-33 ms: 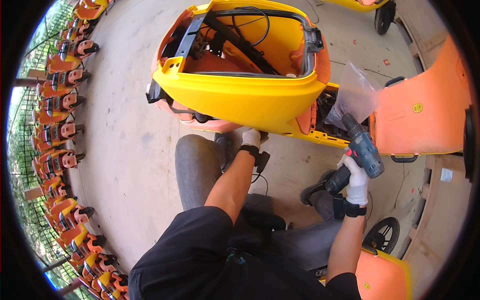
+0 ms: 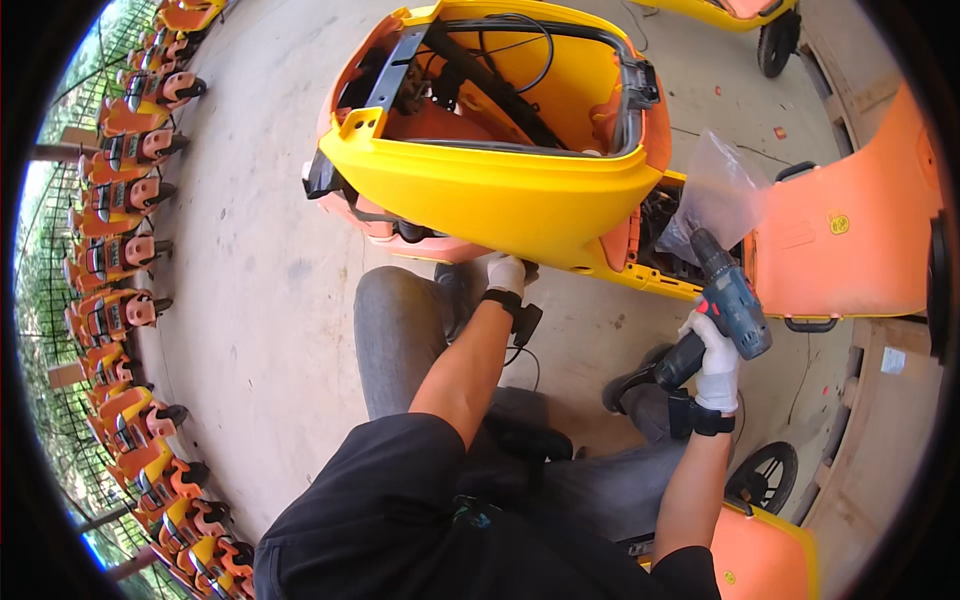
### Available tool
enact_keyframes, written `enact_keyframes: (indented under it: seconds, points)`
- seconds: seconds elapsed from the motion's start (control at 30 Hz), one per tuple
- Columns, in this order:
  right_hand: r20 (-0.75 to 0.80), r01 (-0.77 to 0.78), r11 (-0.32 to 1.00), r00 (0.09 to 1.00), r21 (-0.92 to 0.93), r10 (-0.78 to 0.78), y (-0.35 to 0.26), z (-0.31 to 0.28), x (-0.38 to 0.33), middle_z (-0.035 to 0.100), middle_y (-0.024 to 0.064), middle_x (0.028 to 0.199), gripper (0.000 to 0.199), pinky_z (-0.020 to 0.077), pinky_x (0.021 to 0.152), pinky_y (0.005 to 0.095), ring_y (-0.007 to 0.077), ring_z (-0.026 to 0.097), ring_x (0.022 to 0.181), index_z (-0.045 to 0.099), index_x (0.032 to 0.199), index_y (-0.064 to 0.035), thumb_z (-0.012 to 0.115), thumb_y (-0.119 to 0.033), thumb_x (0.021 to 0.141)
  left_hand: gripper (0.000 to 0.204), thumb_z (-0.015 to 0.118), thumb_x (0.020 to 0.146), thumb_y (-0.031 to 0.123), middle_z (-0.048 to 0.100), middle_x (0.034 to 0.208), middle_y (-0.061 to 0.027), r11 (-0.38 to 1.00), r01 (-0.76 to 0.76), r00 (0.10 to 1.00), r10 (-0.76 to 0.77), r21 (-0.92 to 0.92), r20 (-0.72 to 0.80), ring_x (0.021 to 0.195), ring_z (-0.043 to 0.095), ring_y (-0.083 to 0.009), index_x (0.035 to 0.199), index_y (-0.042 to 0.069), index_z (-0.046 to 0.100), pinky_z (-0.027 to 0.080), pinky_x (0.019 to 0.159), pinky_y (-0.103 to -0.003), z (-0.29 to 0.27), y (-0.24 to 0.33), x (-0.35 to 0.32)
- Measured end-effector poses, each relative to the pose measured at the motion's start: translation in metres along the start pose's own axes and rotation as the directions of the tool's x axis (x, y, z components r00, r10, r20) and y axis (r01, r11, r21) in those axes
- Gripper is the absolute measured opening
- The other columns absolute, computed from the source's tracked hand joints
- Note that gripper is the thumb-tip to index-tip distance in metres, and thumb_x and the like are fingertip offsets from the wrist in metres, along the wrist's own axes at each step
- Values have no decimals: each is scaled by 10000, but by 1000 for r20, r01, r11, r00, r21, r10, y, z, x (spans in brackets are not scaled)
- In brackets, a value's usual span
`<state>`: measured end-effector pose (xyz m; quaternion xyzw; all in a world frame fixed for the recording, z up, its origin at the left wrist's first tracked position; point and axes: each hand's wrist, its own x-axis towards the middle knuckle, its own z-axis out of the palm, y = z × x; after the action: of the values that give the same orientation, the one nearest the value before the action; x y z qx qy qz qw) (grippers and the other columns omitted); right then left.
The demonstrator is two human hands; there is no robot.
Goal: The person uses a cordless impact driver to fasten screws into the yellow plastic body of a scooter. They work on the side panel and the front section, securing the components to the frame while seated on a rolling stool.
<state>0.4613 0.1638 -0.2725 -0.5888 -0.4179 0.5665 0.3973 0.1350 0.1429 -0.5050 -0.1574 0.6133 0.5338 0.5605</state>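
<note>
A yellow scooter shell with orange lining lies open side up in front of me, and a black frame and cables show inside it. My left hand, in a white glove, grips the shell's lower edge from underneath, with its fingertips hidden. My right hand, also gloved, holds a blue-grey cordless drill by the handle. The drill's nose points up toward the dark gap at the shell's right end. A clear plastic bag lies just above the drill.
An orange scooter panel with a black handle stands to the right. A small wheel and another orange body are at my lower right. Rows of orange and yellow scooters line the left side of the concrete floor.
</note>
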Motion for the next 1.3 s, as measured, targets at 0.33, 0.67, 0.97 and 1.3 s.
enact_keyframes:
  seconds: [0.33, 0.67, 0.97, 1.3]
  points:
    - [88, -41, 982, 996, 184, 25, -10, 52, 20, 605, 49, 831, 281, 511, 687, 309, 163, 600, 677, 616, 1091, -9, 671, -106, 833, 250, 381, 964, 65, 614, 732, -92, 662, -590, 754, 656, 461, 23, 499, 570, -203, 995, -20, 614, 481, 454, -318, -55, 124, -113]
    - [-87, -16, 999, 996, -36, 12, 35, 73, 48, 644, 45, 812, 267, 506, 658, 309, 159, 609, 679, 659, 1015, -45, 760, -146, 789, 243, 541, 985, 303, 531, 686, -34, 922, -219, 938, 289, -320, 189, 547, 492, -153, 858, 96, 541, 395, 470, -266, -95, 186, -146]
    - [-182, 101, 972, 973, -212, -141, 59, 73, 63, 636, 61, 827, 421, 500, 635, 333, 174, 595, 661, 603, 1075, -3, 797, -116, 719, 335, 525, 998, 416, 488, 652, -14, 936, -193, 933, 267, -295, 239, 508, 411, -127, 829, 129, 492, 362, 455, -244, -103, 189, -135]
    - [-169, 45, 918, 978, -394, -121, 79, 58, 74, 688, 125, 933, 476, 515, 811, 365, 241, 656, 848, 618, 1102, 60, 797, -169, 725, 285, 544, 999, 373, 440, 651, 17, 906, -208, 935, 295, -368, 198, 483, 331, -100, 848, 134, 504, 305, 453, -246, -87, 185, -140]
